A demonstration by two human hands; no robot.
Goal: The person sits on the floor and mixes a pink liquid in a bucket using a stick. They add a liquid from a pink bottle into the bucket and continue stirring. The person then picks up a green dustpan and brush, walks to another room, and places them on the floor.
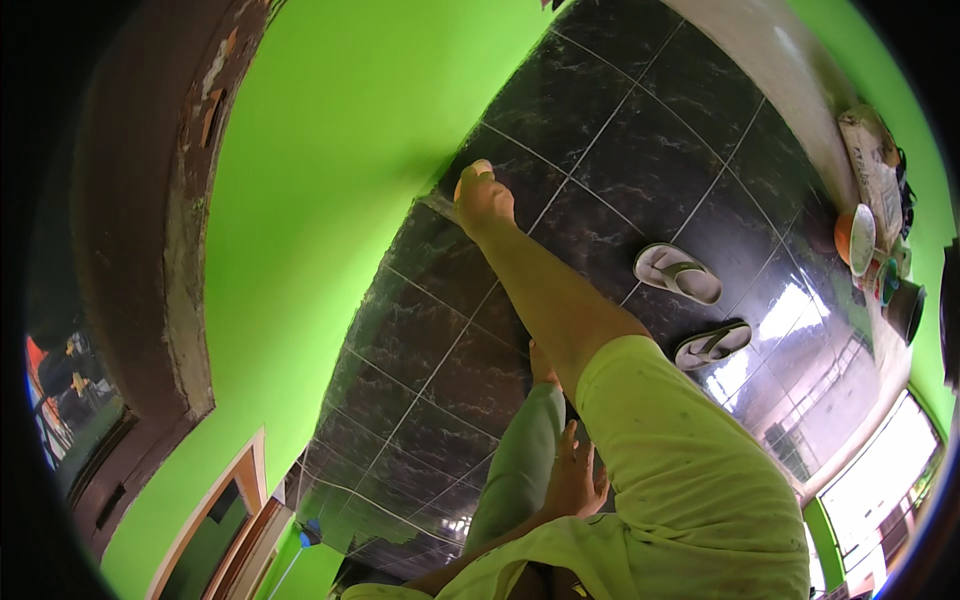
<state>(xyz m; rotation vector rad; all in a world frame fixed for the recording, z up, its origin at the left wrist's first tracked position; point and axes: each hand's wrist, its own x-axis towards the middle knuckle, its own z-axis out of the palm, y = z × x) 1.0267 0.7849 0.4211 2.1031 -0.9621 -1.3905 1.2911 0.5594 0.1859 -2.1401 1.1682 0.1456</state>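
My right hand (487,205) reaches far forward on a bare forearm to where the green wall (330,150) meets the dark tiled floor (430,340). Its fingers are closed around a small tool (437,206) with a flat, pale grey end. That end lies along the foot of the wall; whether it is a brush or a scraper I cannot make out. My left hand (574,478) is near my body, beside my bent leg (520,465). Its fingers are spread and nothing shows in them.
A pair of sandals (678,273) lies on the tiles to the right. Along the right wall are a sack (870,150), an orange and white container (856,238) and a dark bucket (904,310). A blue-headed broom (310,533) leans at the lower left, near a doorway (215,525).
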